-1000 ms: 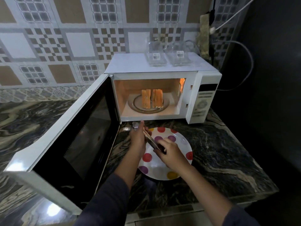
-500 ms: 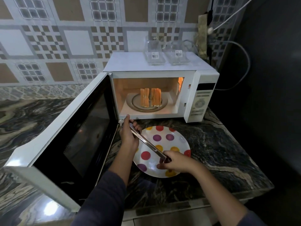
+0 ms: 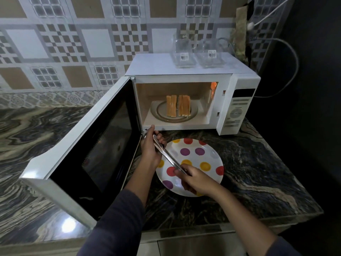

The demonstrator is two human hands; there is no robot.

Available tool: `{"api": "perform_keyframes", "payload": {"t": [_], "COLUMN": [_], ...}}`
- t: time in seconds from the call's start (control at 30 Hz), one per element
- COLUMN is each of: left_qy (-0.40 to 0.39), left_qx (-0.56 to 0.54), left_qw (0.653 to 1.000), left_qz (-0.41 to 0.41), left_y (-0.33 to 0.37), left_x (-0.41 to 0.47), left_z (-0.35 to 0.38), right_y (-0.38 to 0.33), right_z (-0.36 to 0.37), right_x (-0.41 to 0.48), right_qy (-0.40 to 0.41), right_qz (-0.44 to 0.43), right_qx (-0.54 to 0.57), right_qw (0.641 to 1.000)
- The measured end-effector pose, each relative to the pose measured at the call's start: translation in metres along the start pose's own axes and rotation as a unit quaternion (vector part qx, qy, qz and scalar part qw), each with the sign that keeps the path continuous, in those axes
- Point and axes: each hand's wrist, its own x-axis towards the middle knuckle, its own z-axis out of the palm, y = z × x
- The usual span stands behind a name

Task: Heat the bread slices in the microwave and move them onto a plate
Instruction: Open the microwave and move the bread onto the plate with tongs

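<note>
Several bread slices (image 3: 178,106) stand upright on the glass turntable (image 3: 194,112) inside the lit white microwave (image 3: 238,108), whose door (image 3: 96,145) hangs wide open to the left. In front of it a white plate with coloured dots (image 3: 201,159) lies on the dark marble counter. Metal tongs (image 3: 168,157) stretch diagonally above the plate. My left hand (image 3: 151,146) grips their far end near the microwave's lower left corner. My right hand (image 3: 195,180) holds their near end over the plate.
Two clear glass containers (image 3: 195,56) with barcode labels sit on top of the microwave. A white cable (image 3: 293,58) loops along the dark wall at the right. The marble counter (image 3: 258,172) ends at a front edge just below my arms.
Both hands drew apart along the tongs: the left slid toward the microwave's corner, the right pulled back over the plate. The view shifted slightly; the bread has not moved.
</note>
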Motion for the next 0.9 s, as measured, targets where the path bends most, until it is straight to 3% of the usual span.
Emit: {"api": "perform_keyframes", "payload": {"t": [0.1,0.23,0.33,0.43,0.5,0.57,0.63,0.9], "left_qy": [0.011,0.007,0.008,0.038,0.048,0.045,0.052,0.007], "left_qx": [0.014,0.067,0.119,0.236,0.365,0.536,0.638,0.796], "left_qw": [1.0,0.998,0.992,0.969,0.923,0.825,0.735,0.571], "left_qz": [-0.006,0.004,0.031,0.067,0.11,0.173,0.226,0.199], "left_y": [0.003,0.004,0.002,0.002,-0.004,-0.015,-0.028,-0.042], "left_x": [0.004,0.006,0.007,0.014,0.01,0.001,-0.005,-0.009], "left_z": [-0.008,-0.016,-0.012,-0.025,-0.043,-0.07,-0.103,-0.134], "right_y": [0.001,0.005,0.006,0.01,0.016,0.018,0.011,-0.033], "right_z": [0.007,0.016,0.011,0.003,-0.004,-0.011,-0.018,-0.029], "right_x": [0.01,0.018,0.017,0.016,0.018,0.026,0.037,0.105], "right_qy": [-0.003,-0.042,0.006,0.075,0.139,0.206,0.239,0.264], "right_qz": [0.016,0.031,0.006,0.01,0.016,0.024,0.035,0.111], "right_qx": [0.008,0.109,0.112,0.069,0.007,-0.029,-0.06,-0.131], "right_qw": [1.0,0.993,0.994,0.995,0.99,0.978,0.969,0.949]}}
